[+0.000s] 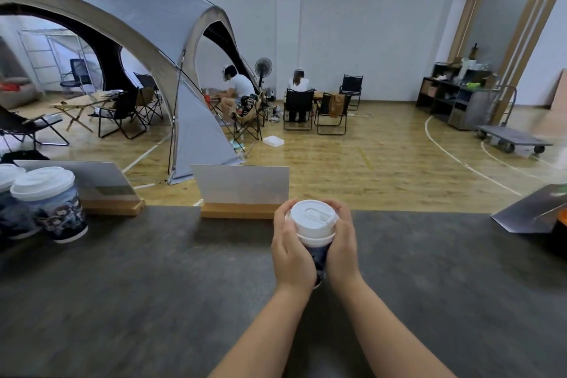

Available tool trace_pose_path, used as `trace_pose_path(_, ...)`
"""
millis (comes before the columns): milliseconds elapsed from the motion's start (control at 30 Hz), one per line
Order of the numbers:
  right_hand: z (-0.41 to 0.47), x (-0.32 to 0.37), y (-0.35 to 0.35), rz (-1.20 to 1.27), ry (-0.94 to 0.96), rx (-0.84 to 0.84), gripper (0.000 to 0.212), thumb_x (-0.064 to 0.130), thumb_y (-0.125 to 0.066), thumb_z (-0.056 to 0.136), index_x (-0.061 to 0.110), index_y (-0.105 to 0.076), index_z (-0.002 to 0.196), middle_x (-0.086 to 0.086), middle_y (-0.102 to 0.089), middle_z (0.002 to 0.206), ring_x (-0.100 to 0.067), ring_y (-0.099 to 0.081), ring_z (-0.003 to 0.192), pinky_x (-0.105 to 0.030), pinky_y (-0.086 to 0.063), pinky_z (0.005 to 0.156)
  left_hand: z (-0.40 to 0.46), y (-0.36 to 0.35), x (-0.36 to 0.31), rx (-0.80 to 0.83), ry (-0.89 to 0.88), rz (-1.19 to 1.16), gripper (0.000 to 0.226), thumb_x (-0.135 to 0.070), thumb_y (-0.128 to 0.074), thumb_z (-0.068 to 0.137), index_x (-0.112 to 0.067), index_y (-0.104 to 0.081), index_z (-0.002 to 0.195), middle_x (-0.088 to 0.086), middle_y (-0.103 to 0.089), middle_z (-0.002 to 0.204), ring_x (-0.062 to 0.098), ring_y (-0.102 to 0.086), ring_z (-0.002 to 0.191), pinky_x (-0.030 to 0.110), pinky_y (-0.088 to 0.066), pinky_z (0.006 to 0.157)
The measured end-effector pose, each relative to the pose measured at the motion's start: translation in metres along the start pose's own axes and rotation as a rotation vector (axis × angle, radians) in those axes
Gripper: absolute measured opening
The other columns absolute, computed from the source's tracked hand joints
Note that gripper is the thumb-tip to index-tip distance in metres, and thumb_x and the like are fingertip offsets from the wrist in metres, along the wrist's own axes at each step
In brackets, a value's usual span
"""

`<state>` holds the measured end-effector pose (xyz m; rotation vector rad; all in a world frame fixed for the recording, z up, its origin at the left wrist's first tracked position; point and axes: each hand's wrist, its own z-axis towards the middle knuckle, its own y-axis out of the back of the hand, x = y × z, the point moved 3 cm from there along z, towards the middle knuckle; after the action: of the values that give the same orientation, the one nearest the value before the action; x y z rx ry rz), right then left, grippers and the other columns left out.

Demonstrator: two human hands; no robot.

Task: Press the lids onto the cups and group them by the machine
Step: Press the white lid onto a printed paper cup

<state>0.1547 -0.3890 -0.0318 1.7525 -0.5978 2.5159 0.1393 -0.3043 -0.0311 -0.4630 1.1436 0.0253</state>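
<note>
Both the left hand (290, 250) and right hand (342, 247) wrap the cup (317, 255), fingers curled at its white lid (313, 218), probably seating it, while 2 lidded cups (46, 202) wait at 9 o'clock.

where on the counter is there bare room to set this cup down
Bare counter lies between the held cup and the lidded cups far left, and again right of the right hand. It is crowded at the far-left edge and along the sign stands.

Cup (317, 252) body mostly hidden by hands; leftmost lidded cup (7, 175) cut off, perhaps blurred.
</note>
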Motion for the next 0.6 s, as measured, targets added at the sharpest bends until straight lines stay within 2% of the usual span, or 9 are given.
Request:
trace_pose_path(167,-0.006,-0.008,-0.007,0.003,0.137,-0.108,0.033,0.024,-0.035,0.083,0.014,-0.063,0.098,-0.012,-0.069,0.095,-0.031,-0.065,0.09,-0.047,-0.053,0.075,0.007,-0.001,-0.001,-0.035,-0.061,-0.042,0.035,-0.019,-0.032,0.089,-0.012,-0.065,0.1,0.002,-0.071,0.094,0.017,-0.068,0.087,0.029,-0.053,0.072)
trace_pose_path(333,-0.007,-0.01,-0.006,-0.013,0.202,-0.127,0.041,0.036,-0.035,0.084,0.011,-0.061,0.101,-0.011,-0.069,0.097,-0.025,-0.066,0.089,-0.037,-0.055,0.07,0.008,-0.001,0.005,-0.046,-0.085,-0.055,0.035,-0.018,-0.032,0.091,-0.008,-0.065,0.1,0.007,-0.071,0.094,0.022,-0.068,0.089,0.034,-0.054,0.073)
trace_pose_path(467,-0.006,-0.012,-0.005,-0.034,0.214,-0.149,0.04,0.037,-0.034,0.086,0.013,-0.062,0.102,-0.01,-0.069,0.098,-0.027,-0.066,0.091,-0.044,-0.056,0.071,0.01,-0.001,0.011,-0.042,-0.057,-0.06,0.036,-0.018,-0.033,0.091,-0.005,-0.064,0.102,0.006,-0.071,0.095,0.021,-0.068,0.089,0.032,-0.054,0.071)
trace_pose_path(600,-0.006,-0.011,-0.006,-0.012,0.218,-0.146,0.037,0.033,-0.035,0.087,0.012,-0.062,0.103,-0.012,-0.069,0.099,-0.028,-0.067,0.092,-0.043,-0.056,0.072,0.01,-0.002,0.011,-0.036,-0.053,-0.074,0.035,-0.018,-0.033,0.09,-0.005,-0.064,0.102,0.006,-0.071,0.095,0.022,-0.068,0.089,0.034,-0.055,0.072)
